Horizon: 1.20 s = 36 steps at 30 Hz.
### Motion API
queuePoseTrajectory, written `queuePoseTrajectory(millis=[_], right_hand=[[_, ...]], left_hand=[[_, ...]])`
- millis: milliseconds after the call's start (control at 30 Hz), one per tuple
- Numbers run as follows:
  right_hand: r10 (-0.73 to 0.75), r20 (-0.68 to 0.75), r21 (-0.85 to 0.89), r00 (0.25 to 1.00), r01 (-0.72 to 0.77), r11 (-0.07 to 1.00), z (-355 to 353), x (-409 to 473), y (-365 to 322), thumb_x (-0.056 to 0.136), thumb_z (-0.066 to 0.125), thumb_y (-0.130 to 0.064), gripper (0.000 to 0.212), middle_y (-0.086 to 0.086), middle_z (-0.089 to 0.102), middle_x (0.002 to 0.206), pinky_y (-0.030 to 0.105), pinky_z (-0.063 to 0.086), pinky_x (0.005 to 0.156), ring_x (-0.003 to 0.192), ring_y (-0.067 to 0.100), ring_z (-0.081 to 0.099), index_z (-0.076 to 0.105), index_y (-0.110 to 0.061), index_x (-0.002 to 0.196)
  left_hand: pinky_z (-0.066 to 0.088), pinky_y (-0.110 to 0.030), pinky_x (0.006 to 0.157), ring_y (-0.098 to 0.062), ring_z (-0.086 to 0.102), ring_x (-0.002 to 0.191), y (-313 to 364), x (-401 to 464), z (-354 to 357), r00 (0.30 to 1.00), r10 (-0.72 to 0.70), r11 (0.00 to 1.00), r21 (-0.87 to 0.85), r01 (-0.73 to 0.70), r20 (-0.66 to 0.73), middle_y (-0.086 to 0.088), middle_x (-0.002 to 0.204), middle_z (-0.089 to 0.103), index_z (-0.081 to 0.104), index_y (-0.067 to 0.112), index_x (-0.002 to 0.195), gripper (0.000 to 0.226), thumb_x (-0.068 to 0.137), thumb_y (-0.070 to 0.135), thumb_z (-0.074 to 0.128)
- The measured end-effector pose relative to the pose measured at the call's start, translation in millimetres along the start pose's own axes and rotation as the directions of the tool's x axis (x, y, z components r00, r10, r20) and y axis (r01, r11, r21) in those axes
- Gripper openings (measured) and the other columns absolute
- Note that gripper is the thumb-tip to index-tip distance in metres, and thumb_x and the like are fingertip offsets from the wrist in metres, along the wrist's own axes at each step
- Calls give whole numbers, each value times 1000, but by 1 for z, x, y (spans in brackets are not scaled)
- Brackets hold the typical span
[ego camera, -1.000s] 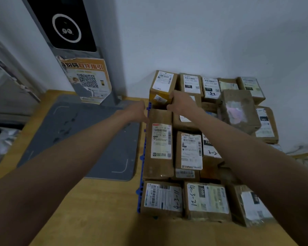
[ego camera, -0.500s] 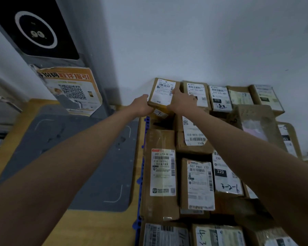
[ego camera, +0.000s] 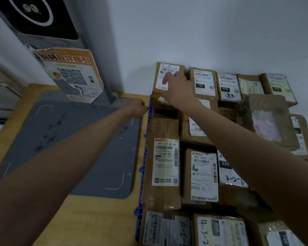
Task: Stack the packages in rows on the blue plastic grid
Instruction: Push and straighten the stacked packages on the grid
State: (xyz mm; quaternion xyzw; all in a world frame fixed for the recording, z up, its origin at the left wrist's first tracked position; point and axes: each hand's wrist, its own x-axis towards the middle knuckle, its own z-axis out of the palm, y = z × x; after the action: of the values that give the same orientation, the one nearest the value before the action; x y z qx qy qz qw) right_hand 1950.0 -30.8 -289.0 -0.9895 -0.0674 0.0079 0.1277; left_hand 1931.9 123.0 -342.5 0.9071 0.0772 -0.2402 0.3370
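Note:
Several brown cardboard packages with white labels lie in rows on the blue plastic grid (ego camera: pixel 141 192), whose left edge shows beside them. The back-left package (ego camera: pixel 160 67) stands against the wall. My right hand (ego camera: pixel 177 90) rests flat on its labelled face with the fingers spread. My left hand (ego camera: pixel 138 108) is curled into a fist, holds nothing, and touches the grid's left edge just below that package. A long package marked 642 (ego camera: pixel 164 166) and one marked 507 (ego camera: pixel 204 174) lie nearer to me, under my arms.
A grey mat (ego camera: pixel 69 148) covers the wooden table (ego camera: pixel 100 219) left of the grid. A grey post with a QR-code poster (ego camera: pixel 69 73) stands at the back left. The white wall (ego camera: pixel 203 32) is right behind the back row. A bigger box (ego camera: pixel 265 121) sits on the right.
My left hand has let go of the back-left package and dropped to the grid's edge. My right hand has slid onto the package's label. The view has moved closer.

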Motion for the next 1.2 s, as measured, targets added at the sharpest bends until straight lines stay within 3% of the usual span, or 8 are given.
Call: queuePoseTrajectory(millis=[100,233,433,633,767,1000,1100,1200], right_hand=[[-73,128,158,989,53,986,7,-16,-14,89,60,-17,12,9,65,99,40,54,76,90,25,63,63,-9,97],[-65,343,85,937,39,996,17,-24,-21,98,49,-30,41,5,47,68,34,43,65,64,19,48,44,-11,62],[15,511,-45,859,9,999,29,-28,-22,105,29,-30,39,12,54,92,36,47,86,89,25,54,56,-3,101],[29,535,-92,844,24,995,39,-25,-16,104,33,-30,38,7,53,82,32,42,77,73,17,51,53,-7,82],[64,576,-82,815,-20,996,37,-22,-22,106,28,-25,43,17,57,120,38,45,95,110,30,56,57,0,125],[60,639,9,767,-85,996,43,-22,-26,96,24,-66,81,15,33,156,42,29,113,142,34,33,38,-6,148],[47,646,-88,762,13,996,46,-24,-26,83,43,-72,65,13,56,125,43,44,100,113,31,55,64,-17,110],[49,652,-173,756,85,981,51,-24,-27,82,55,-61,42,6,58,95,39,52,88,87,25,58,48,-22,70]], left_hand=[[53,-37,87,-26,60,90,-21,-17,21,976,-126,984,-101,145,175,-23,118,63,57,-6,121,36,103,18,37],[52,-39,93,-26,60,92,-32,-36,35,939,-165,955,-189,228,303,-20,110,63,55,-5,122,36,103,18,35],[54,-35,91,-23,64,97,-34,-45,42,920,-134,967,-154,203,369,-18,119,65,58,-4,122,32,101,7,36],[52,-39,96,-25,62,112,-35,-49,46,913,-128,978,-102,180,386,-17,122,63,58,-5,121,32,95,-7,39],[53,-34,92,-25,61,114,-36,-52,47,912,-117,981,-96,167,392,-16,123,62,58,-2,120,31,93,-8,44],[51,-35,97,-23,56,118,-37,-54,51,918,-110,986,-78,150,381,-12,131,56,55,1,123,34,91,-8,47],[51,-37,99,-23,55,119,-38,-54,53,917,-115,986,-65,151,381,-12,133,55,53,-1,128,38,91,-6,48],[51,-39,98,-24,57,117,-37,-56,54,920,-112,988,-53,142,376,-14,128,58,55,-1,125,36,91,-6,46]])
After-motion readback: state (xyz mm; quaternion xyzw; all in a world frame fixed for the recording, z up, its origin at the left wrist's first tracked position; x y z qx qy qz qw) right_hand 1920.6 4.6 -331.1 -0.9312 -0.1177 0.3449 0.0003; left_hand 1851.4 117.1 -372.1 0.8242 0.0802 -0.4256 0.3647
